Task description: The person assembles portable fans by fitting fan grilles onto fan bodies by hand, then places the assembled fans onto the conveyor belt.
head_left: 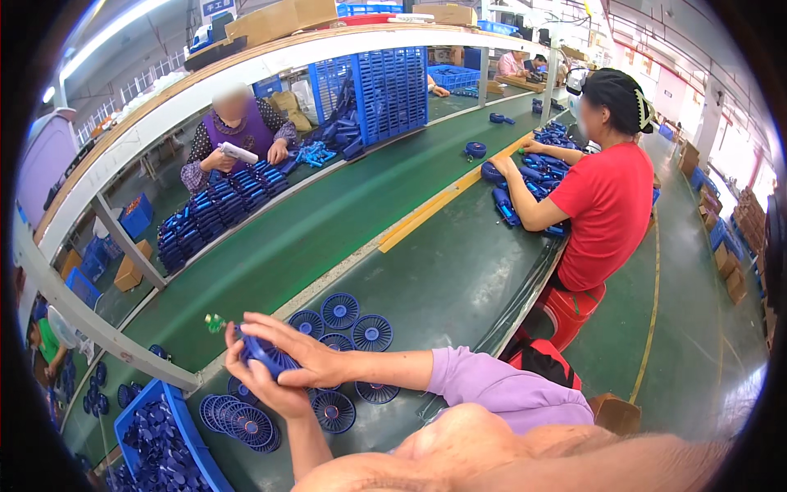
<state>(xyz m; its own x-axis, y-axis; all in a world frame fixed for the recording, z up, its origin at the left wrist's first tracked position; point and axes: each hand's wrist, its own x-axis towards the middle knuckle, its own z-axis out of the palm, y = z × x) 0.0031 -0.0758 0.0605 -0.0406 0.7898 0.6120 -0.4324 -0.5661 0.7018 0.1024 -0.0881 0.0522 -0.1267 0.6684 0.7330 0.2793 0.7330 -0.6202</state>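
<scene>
i see both my hands meeting low over the green tabletop (426,271). the left hand (266,385) is cupped underneath a blue round fan grille (266,357), fingers curled up around its lower edge, and the right hand (299,348) is laid over the top of it with fingers spread and bent, so the part is clasped between the two. just beside them loose blue grilles (352,320) lie flat on the tabletop, with an overlapping row of grilles (238,418) below my left wrist. a blue bin (135,418) of dark blue parts sits at lower left. a person in a red shirt (607,205) is seated to the right.
</scene>
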